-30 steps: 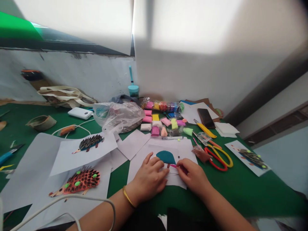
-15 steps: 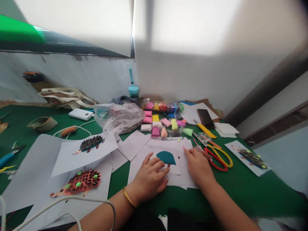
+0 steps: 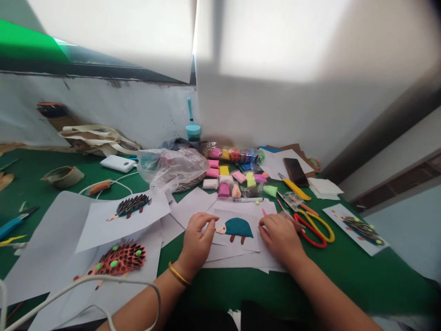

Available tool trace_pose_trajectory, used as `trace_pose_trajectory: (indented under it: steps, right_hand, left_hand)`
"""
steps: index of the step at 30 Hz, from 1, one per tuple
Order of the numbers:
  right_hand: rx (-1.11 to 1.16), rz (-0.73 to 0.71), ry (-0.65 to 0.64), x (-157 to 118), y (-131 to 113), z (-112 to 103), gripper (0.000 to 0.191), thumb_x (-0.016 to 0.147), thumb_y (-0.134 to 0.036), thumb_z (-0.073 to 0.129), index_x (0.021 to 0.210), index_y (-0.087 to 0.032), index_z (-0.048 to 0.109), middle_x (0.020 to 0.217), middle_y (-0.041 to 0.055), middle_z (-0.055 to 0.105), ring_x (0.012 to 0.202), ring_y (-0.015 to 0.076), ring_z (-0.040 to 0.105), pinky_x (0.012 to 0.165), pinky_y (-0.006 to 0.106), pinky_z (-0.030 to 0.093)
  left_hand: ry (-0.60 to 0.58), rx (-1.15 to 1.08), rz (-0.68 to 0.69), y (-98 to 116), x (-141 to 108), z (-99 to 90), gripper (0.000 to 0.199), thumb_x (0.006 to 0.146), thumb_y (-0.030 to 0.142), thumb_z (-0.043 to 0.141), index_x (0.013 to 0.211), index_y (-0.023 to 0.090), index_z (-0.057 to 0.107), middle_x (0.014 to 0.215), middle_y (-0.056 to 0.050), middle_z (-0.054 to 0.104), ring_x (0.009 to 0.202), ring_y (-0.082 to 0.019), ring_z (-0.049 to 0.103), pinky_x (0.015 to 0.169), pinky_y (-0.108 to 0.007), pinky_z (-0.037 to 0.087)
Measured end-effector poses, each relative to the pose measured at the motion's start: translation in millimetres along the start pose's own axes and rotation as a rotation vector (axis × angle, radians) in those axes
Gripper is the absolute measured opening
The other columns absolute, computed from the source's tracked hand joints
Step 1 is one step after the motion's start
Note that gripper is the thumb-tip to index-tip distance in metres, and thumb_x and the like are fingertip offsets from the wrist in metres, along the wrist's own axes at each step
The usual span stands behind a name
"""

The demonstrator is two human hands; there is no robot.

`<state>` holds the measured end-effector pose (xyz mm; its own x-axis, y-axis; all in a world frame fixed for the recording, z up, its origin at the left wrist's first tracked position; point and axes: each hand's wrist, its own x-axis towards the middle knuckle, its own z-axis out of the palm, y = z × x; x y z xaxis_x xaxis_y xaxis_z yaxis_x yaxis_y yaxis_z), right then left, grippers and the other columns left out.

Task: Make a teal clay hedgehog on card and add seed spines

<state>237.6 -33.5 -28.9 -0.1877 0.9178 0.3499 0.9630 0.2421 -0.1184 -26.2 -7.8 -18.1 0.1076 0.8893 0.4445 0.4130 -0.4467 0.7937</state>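
Two hands — left (image 3: 198, 237) curled beside hedgehog (image 3: 238, 228), grip unclear; right (image 3: 282, 235) closed around pink tool (image 3: 264, 212)

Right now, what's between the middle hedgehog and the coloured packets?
Head view: a pen and a small yellow-green ball lie between the hedgehog and the packets, with white paper nearer the hedgehog.

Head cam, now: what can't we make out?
All in head view:
Left hand: whether it pinches anything is too small to tell.
Pink tool: lower part hidden by right hand.
Plastic bag: contents obscured by its cloudy film.
Blue-handled tool: cut off by left edge.
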Motion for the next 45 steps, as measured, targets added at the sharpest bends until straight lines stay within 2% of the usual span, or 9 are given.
trace_pose_trajectory:
  steps: [6,12,16,19,24,28,33,39,45]
  right_hand:
    - [-0.008,-0.01,-0.028,10,6,-7,0.035,0.098,-0.034,0.045,0.068,-0.019,0.057,0.069,0.0048,0.061,0.071,0.0199,0.053,0.071,0.033,0.032]
    - [0.149,0.01,-0.029,26,10,-14,0.021,0.097,-0.024,0.044,0.096,-0.019,0.064,0.099,0.0065,0.069,0.094,0.022,0.059,0.084,0.033,0.037]
    - [0.121,0.005,-0.036,31,9,-13,0.025,0.098,-0.025,0.041,0.09,-0.019,0.064,0.093,0.0064,0.069,0.089,0.0213,0.059,0.082,0.033,0.038]
    - [-0.009,0.047,-0.044,35,14,-10,0.021,0.095,-0.031,0.049,0.084,-0.019,0.064,0.088,0.0062,0.068,0.085,0.0225,0.057,0.077,0.034,0.036]
    - [-0.18,0.104,-0.12,42,33,-6,0.02,0.092,-0.026,0.054,0.09,-0.023,0.073,0.093,0.0072,0.069,0.09,0.0247,0.057,0.073,0.035,0.033]
    - [-0.177,0.09,-0.212,48,39,-7,0.025,0.092,-0.027,0.052,0.091,-0.025,0.077,0.094,0.008,0.071,0.09,0.0241,0.059,0.072,0.034,0.034]
    - [-0.148,0.13,-0.248,61,36,-17,0.027,0.091,-0.025,0.05,0.097,-0.026,0.076,0.095,0.0073,0.073,0.092,0.0234,0.063,0.072,0.032,0.037]
    - [-0.164,0.207,-0.206,79,44,-26,0.028,0.091,-0.024,0.048,0.098,-0.025,0.075,0.096,0.0072,0.074,0.092,0.0236,0.064,0.071,0.032,0.038]
    - [-0.147,0.155,-0.196,96,41,-12,0.026,0.088,-0.025,0.054,0.108,-0.025,0.071,0.107,0.008,0.071,0.099,0.0243,0.06,0.076,0.032,0.04]
  left_hand:
    - [0.042,-0.074,-0.056,0,3,-2.3,0.02,0.094,0.029,0.051,0.091,0.02,0.068,0.092,-0.005,0.066,0.091,-0.02,0.063,0.086,-0.035,0.05]
    - [0.033,-0.077,-0.051,-1,1,-0.7,0.021,0.094,0.03,0.051,0.092,0.02,0.069,0.093,-0.005,0.066,0.093,-0.02,0.062,0.087,-0.036,0.049]
    - [0.016,-0.056,-0.024,-1,0,0.0,0.02,0.095,0.029,0.051,0.094,0.021,0.069,0.093,-0.005,0.066,0.093,-0.02,0.062,0.087,-0.035,0.049]
    - [0.006,-0.036,0.011,0,-2,0.2,0.019,0.094,0.028,0.052,0.095,0.021,0.069,0.093,-0.005,0.065,0.093,-0.02,0.061,0.087,-0.035,0.049]
    - [-0.008,-0.031,0.041,2,-3,0.3,0.019,0.095,0.027,0.051,0.095,0.021,0.069,0.094,-0.005,0.065,0.093,-0.02,0.061,0.086,-0.036,0.049]
    - [-0.001,-0.036,0.021,2,-2,0.6,0.019,0.095,0.027,0.051,0.094,0.021,0.069,0.093,-0.005,0.065,0.093,-0.02,0.061,0.086,-0.036,0.049]
    - [0.015,-0.035,0.017,0,-1,1.1,0.018,0.094,0.026,0.052,0.093,0.021,0.069,0.093,-0.005,0.065,0.093,-0.02,0.062,0.086,-0.036,0.049]
    - [0.005,-0.039,0.008,-1,-1,1.1,0.019,0.095,0.027,0.051,0.094,0.021,0.069,0.093,-0.005,0.065,0.093,-0.02,0.062,0.085,-0.035,0.05]
    - [-0.023,-0.047,0.011,-1,-1,1.8,0.018,0.094,0.027,0.051,0.094,0.022,0.069,0.093,-0.005,0.066,0.093,-0.02,0.062,0.086,-0.035,0.05]
